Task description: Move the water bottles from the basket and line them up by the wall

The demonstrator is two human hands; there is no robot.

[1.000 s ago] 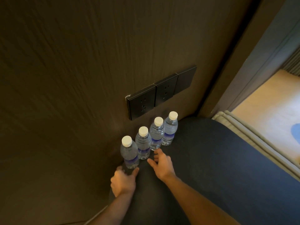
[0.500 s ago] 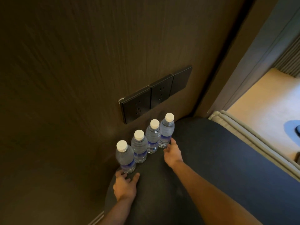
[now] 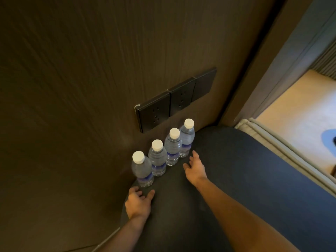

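Brown wood-grain wall (image 3: 81,88) fills your left side, with three black socket plates (image 3: 174,100) set in it. Your left hand (image 3: 139,204) lies open on the dark grey round desk (image 3: 245,179), fingers spread just short of the nearest bottle, holding nothing. Four clear plastic water bottles with white caps (image 3: 158,160) stand upright in a close row against the wall, below the sockets. Your right hand (image 3: 195,168) is open too, empty, fingertips near the base of the farthest bottle. At the far right, a pale padded edge (image 3: 272,142) borders the desk.
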